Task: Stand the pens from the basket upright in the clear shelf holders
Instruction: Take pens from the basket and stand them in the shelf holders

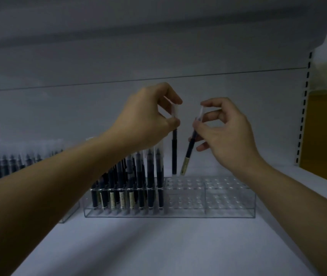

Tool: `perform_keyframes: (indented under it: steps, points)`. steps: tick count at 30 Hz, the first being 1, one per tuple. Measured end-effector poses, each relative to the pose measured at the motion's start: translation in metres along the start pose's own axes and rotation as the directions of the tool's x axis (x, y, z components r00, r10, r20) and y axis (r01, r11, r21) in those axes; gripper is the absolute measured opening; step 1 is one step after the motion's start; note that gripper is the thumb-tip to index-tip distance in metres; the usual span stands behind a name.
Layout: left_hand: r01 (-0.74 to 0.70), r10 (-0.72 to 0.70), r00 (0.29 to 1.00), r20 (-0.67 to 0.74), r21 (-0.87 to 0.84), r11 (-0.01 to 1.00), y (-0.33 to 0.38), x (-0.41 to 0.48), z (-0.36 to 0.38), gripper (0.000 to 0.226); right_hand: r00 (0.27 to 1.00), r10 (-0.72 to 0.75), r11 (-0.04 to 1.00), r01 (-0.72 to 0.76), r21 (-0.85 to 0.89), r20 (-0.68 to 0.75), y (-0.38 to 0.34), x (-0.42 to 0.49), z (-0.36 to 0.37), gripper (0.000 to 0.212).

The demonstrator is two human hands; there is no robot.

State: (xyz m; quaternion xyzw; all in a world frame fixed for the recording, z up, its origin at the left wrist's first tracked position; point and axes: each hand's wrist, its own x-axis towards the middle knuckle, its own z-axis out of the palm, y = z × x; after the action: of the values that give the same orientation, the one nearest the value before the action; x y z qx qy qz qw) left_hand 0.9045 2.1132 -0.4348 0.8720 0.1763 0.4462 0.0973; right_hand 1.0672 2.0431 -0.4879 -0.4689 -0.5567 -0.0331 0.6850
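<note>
A clear holder (pixel 228 204) with rows of holes stands on the white shelf; several dark pens (pixel 150 176) with white caps stand upright in its left part. My left hand (pixel 146 120) pinches the white cap of a dark pen (pixel 174 154) that hangs upright, its lower end just above the holder's back holes. My right hand (pixel 224 134) holds a second dark pen (pixel 188 154) by its upper part, tilted, with its pale labelled end close over the holes beside the first pen. The basket is out of view.
Another clear holder full of dark pens (pixel 9 164) stands at the left. A yellow panel (pixel 325 132) and a slotted shelf upright (pixel 304 108) close the right side. The shelf above (pixel 138 26) hangs low overhead. White shelf surface (pixel 158 246) lies in front.
</note>
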Motion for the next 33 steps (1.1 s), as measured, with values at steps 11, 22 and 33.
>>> perform_keyframes:
  steps: [11,22,33]
  points:
    - [-0.062,0.037,0.991,0.126,0.200,0.978,-0.002,-0.019,0.008,0.023,0.986,-0.044,0.975,0.078,-0.209,0.163,-0.005,-0.015,0.010,0.037]
    - [-0.012,-0.032,0.994,0.106,0.388,0.921,-0.011,-0.024,0.000,0.028,0.954,-0.027,0.948,0.119,-0.296,0.298,-0.005,-0.021,0.014,0.035]
    - [-0.167,0.070,0.977,0.202,0.518,0.839,-0.011,-0.034,-0.010,0.052,0.946,-0.049,0.902,0.179,-0.392,0.320,-0.006,-0.020,0.008,0.049]
